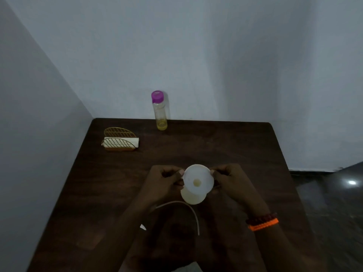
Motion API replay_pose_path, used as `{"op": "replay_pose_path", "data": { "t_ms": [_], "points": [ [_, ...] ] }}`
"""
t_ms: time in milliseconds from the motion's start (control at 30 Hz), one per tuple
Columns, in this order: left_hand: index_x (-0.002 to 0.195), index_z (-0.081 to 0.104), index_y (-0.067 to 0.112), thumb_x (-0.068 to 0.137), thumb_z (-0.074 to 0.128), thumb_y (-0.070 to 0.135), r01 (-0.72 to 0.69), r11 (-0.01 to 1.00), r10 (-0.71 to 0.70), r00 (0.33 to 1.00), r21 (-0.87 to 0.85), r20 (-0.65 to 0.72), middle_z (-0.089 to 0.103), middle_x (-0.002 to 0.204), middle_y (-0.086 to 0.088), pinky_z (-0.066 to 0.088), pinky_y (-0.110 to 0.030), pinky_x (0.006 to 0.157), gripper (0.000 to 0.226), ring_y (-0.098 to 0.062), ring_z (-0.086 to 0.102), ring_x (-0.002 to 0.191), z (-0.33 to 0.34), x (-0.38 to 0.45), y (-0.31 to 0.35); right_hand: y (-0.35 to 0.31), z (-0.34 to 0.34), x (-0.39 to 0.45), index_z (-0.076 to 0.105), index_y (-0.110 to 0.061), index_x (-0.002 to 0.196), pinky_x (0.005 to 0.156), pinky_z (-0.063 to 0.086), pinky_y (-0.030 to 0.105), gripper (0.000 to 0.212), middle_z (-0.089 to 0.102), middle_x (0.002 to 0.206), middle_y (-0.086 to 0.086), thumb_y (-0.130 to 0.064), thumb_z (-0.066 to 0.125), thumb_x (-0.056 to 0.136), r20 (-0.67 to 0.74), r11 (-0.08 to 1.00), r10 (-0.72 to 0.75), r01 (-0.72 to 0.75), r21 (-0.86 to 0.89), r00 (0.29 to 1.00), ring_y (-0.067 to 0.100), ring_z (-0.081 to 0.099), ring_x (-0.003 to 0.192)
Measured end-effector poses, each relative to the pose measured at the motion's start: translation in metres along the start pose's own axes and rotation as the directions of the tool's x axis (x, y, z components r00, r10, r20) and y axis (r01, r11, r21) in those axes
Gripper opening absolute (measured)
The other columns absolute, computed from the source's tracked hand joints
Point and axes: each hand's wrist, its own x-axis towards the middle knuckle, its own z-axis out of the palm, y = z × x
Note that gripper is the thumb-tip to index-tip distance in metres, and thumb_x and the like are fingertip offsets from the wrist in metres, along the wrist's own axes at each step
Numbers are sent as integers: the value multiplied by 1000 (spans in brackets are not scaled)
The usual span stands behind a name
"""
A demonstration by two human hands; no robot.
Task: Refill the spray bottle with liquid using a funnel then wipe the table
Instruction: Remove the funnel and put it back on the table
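A white funnel [198, 178] sits in the mouth of a pale spray bottle [193, 197] near the table's front middle. My left hand [166, 181] pinches the funnel's left rim, and my right hand [227, 178] pinches its right rim. Yellowish liquid shows at the funnel's centre hole. A thin white dip tube [182, 205] curves on the table just in front of the bottle; its spray head is hidden under my left forearm. A clear bottle with a purple cap [160, 110] stands at the table's far edge, holding a little yellow liquid.
A gold wire napkin holder [120, 141] with white napkins stands at the back left of the dark wooden table [225, 146]. Walls close in behind and to the left. Dark floor lies to the right.
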Motion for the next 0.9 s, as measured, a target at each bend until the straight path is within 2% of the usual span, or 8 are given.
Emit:
{"op": "replay_pose_path", "data": {
  "t_ms": [200, 333, 433, 567, 633, 800, 900],
  "points": [
    [99, 80, 18, 92, 69, 16, 4, 1000, -4, 1000, 2, 8, 79, 96, -5, 64, -39, 79, 13, -25, 76, 89, -2, 2, -4, -1, 1, 3, 74, -16, 105, 73, 62, 31, 19, 76, 95, -1, -17, 56, 98, -34, 1000, -7, 7, -8, 999, 11, 73, 79],
    [96, 81, 18, 91, 70, 15, 5, 1000, -5, 1000, -31, 8, 79, 95, -7, 64, -34, 74, 12, -26, 76, 87, -3, 2, -4, 0, 3, 3, 75, -14, 103, 62, 56, 20, 18, 76, 92, 1, -18, 57, 98, -46, 1000, -6, 6, -7, 999, 10, 73, 73],
    [97, 81, 15, 92, 69, 12, -12, 999, 12, 1000, -31, 10, 79, 94, -7, 61, -25, 69, 13, -25, 76, 86, -4, 3, -1, -2, 1, 4, 74, -11, 104, 60, 55, 16, 18, 76, 94, 2, -16, 58, 98, -35, 1000, -7, 7, 5, 999, 9, 73, 74],
    [96, 81, 18, 92, 69, 14, -29, 1000, 29, 999, 12, 21, 80, 94, -4, 61, -24, 71, 14, -21, 77, 85, -7, 4, 5, -8, -1, 6, 74, -12, 106, 59, 53, 13, 19, 76, 96, 0, -17, 58, 98, -30, 1000, -22, 22, -7, 999, 5, 72, 75],
    [97, 81, 19, 92, 69, 14, -48, 999, 47, 998, 17, 45, 80, 94, -4, 61, -24, 71, 14, -20, 77, 84, -10, 3, 8, -11, -4, 5, 75, -14, 105, 61, 53, 14, 19, 76, 93, -3, -18, 58, 98, -38, 999, -42, 42, -12, 998, 5, 72, 75],
    [100, 80, 22, 91, 69, 14, -129, 990, 123, 989, 65, 83, 79, 96, -3, 64, -31, 75, 16, -22, 77, 85, -18, 5, 20, -25, -14, 4, 76, -18, 105, 78, 57, 24, 19, 76, 94, -7, -19, 59, 97, -41, 990, -136, 134, -50, 990, 4, 71, 84],
    [100, 80, 22, 91, 70, 16, -184, 978, 176, 981, 99, 86, 80, 95, 0, 64, -29, 74, 15, -20, 77, 83, -23, 12, 34, -36, -20, 12, 76, -17, 105, 78, 58, 26, 19, 76, 93, -5, -18, 60, 96, -42, 981, -184, 181, -64, 982, 6, 71, 83]
  ]
}}
